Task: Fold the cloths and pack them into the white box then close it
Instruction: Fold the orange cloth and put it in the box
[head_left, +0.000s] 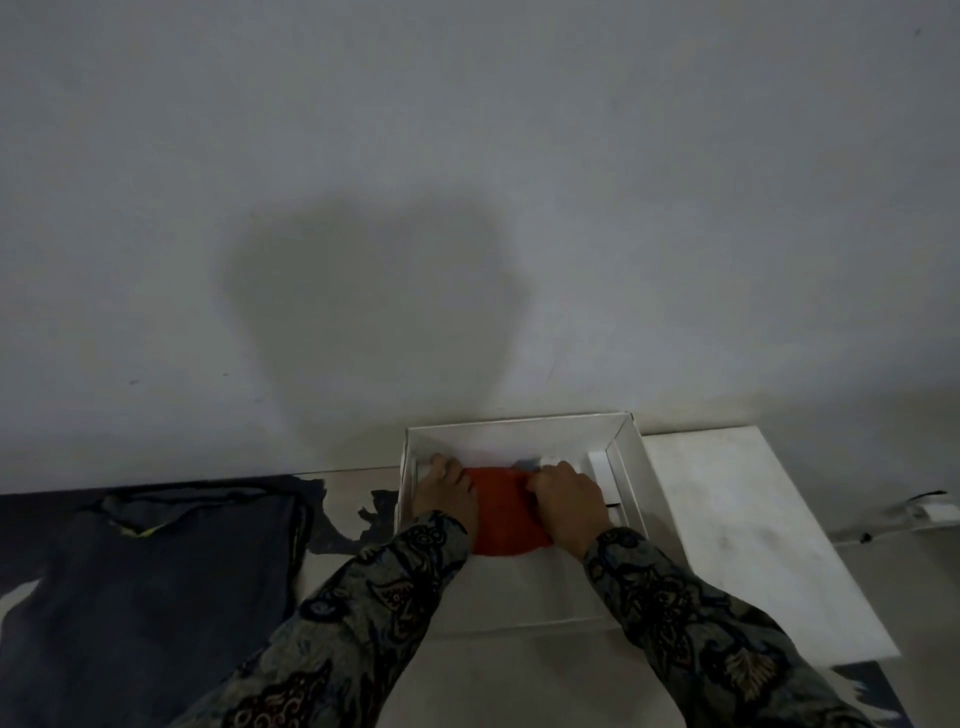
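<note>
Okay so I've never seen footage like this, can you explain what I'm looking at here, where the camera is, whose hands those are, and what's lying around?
There is one picture, taken by a wide-angle camera worn on a person's head, looking forward and down. That is why you see two arms in patterned sleeves reaching away from you, and a plain wall above.

No machine is involved. The left hand and the right hand are bare, and both press on a red cloth inside an open white box. The light is dim, so I cannot tell how firmly either hand grips the cloth.

To the right of the box lies a flat white panel, probably its lid. To the left, a dark cloth lies spread on the surface, outside the box.
</note>
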